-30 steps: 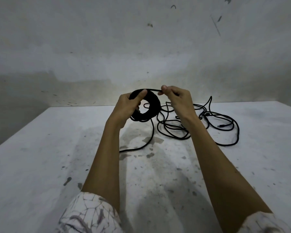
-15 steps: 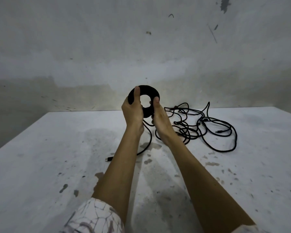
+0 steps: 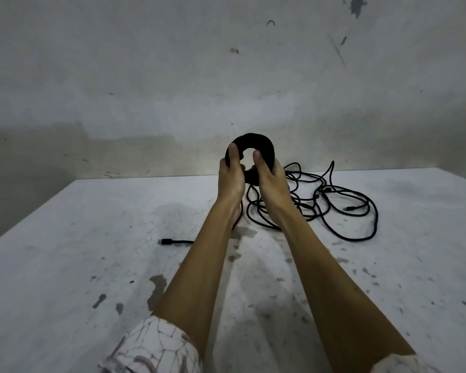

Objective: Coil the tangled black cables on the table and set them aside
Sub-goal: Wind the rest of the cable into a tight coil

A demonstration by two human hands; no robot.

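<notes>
Now both hands clasp the wound coil, raised above the table (image 3: 65, 265).

The right hand (image 3: 271, 181), pinching a strand a second ago, joins the left hand (image 3: 230, 180) round the coil (image 3: 264, 144); tangled cables (image 3: 334, 208) and a plug (image 3: 166, 241) remain loose.

Person's forearms seen from the head camera. Both forearms are bare from wrist to near the elbow, long and slender. The left hand (image 3: 230, 177) and right hand (image 3: 271, 181) are bare: no rings, watch or gloves show, and short, unpainted nails show on both thumbs. The left sleeve (image 3: 154, 348) is pushed up near the elbow; its cloth is white with a thin, dark, branching line pattern (much like cracked marble). The right sleeve (image 3: 396, 363) shows only as a pale edge at the bottom corner, its pattern too cropped to tell.
</notes>
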